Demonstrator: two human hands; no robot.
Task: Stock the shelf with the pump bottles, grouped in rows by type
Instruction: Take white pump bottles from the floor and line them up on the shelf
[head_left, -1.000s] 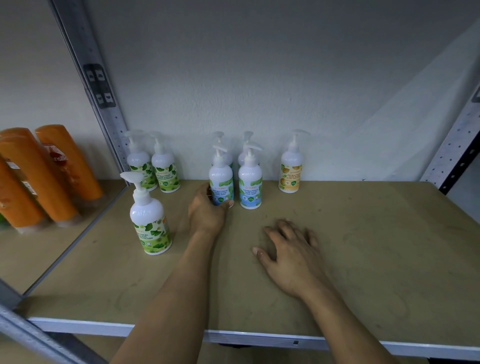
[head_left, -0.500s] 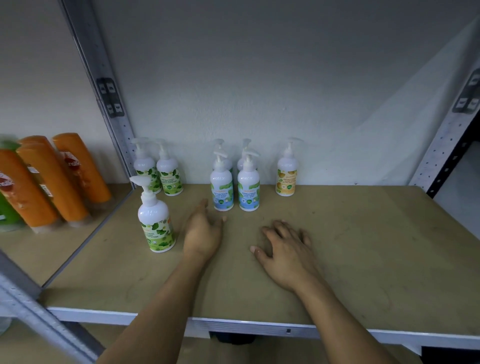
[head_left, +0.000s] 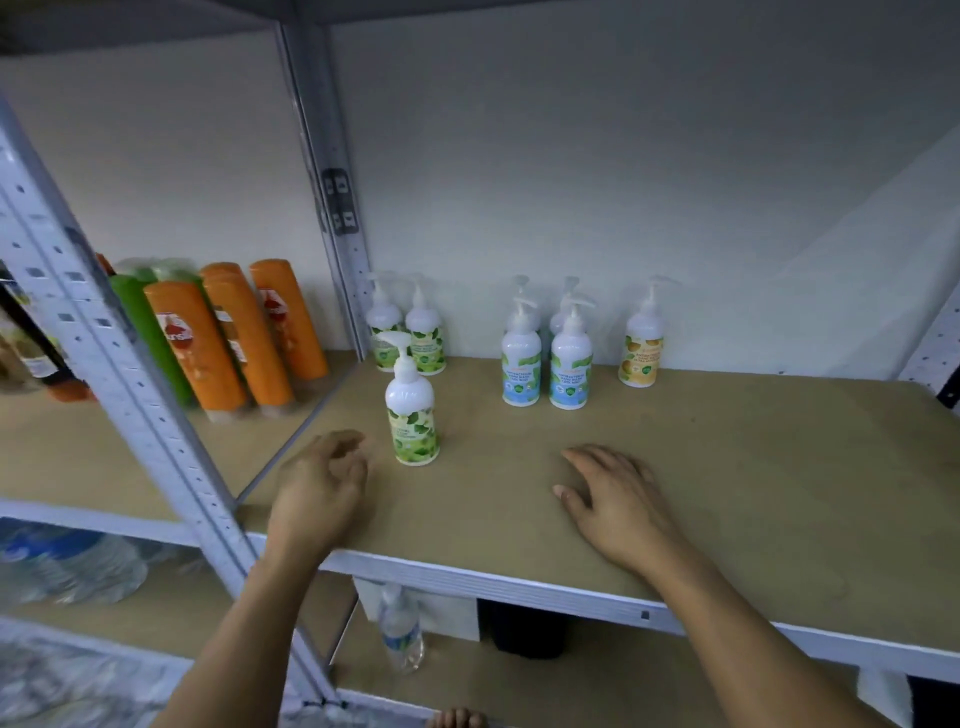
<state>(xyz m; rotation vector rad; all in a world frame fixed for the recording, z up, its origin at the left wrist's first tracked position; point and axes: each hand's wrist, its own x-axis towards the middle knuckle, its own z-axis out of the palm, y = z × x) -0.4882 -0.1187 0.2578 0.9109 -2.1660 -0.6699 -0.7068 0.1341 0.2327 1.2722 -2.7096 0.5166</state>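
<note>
One green-leaf pump bottle (head_left: 413, 415) stands upright on the shelf (head_left: 753, 467), just beside the empty, loosely curled left grip (head_left: 319, 493), while the right grip (head_left: 618, 504) lies spread flat, farther right.

Right side's wide open, left side's tight

Bare shelf board (head_left: 753, 467) runs clear to the wall right of the yellow-label pump bottle (head_left: 642, 345). Blue-label pump bottles (head_left: 545, 364) block the middle back, two green-label bottles (head_left: 408, 335) the back-left corner. A lone green-label pump bottle (head_left: 413, 421) stands forward, just past the left hand (head_left: 322, 493), with the front steel upright (head_left: 135, 374) crowding that edge.
</note>
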